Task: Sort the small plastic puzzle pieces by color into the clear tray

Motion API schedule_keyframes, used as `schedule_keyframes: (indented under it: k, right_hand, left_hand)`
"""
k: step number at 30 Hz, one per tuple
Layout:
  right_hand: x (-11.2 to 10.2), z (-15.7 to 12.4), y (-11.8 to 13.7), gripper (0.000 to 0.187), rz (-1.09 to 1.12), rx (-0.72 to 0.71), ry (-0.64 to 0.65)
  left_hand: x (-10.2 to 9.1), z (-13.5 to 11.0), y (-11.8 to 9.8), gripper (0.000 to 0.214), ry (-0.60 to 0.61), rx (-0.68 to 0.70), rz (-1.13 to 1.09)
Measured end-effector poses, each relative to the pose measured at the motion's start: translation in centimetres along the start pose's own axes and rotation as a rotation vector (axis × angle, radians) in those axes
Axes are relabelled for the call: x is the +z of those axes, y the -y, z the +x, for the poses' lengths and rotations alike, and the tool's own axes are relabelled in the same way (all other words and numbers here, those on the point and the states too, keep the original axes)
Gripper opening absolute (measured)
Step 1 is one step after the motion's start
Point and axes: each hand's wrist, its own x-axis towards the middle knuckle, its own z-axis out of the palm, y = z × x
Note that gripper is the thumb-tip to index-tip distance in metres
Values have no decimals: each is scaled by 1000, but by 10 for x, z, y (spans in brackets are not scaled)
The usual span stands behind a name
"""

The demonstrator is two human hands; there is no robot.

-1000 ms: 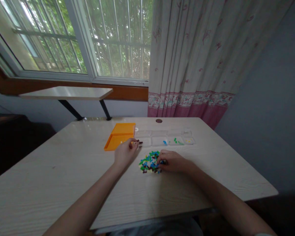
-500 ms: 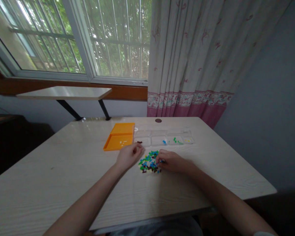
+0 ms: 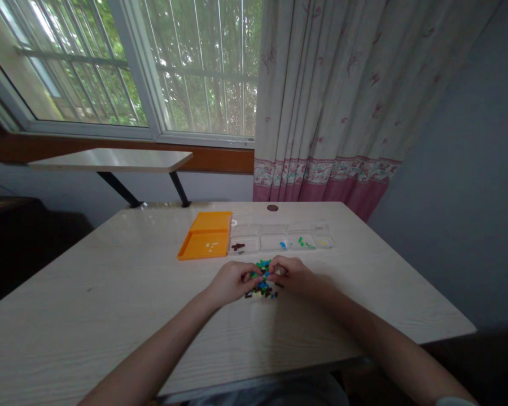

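Observation:
A small heap of tiny coloured pieces point(image 3: 263, 287), green, blue, brown and yellow, lies on the pale wooden table point(image 3: 110, 304). My left hand point(image 3: 232, 282) and my right hand point(image 3: 293, 276) meet over the heap, fingertips pinched together at its top and covering much of it. Whether either hand holds a piece is too small to see. Just behind stands a clear compartment box point(image 3: 279, 230). It holds brown pieces point(image 3: 237, 246) in its left cell, then blue, green and yellow ones further right.
An orange tray point(image 3: 206, 237) with a few light specks lies left of the clear box. A cable hole point(image 3: 272, 207) sits near the table's far edge. Window, shelf and curtain stand behind; the table's right edge drops off near the wall.
My left hand came back from the box's left cell, where brown pieces now lie, and moved right to the heap. My right hand shifted slightly up to meet it.

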Motion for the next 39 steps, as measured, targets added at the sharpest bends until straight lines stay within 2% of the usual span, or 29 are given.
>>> schedule_keyframes:
  k: [10,19,25,32,39]
  right_hand:
    - [2,-1,4,15,-2,-52,29]
    - [2,0,3,13,-39,-119,50]
    - [2,0,8,13,-72,-159,62]
    - [2,0,7,14,-212,-194,-54]
    - [3,0,5,12,-294,-271,-146]
  left_hand:
    - [4,-2,-2,22,48,-26,-104]
    - [9,0,-3,27,80,-204,-360]
    - [8,1,-7,15,70,-197,-356]
    - [12,3,-2,15,15,-300,-527]
    - [19,7,3,14,6,-298,-703]
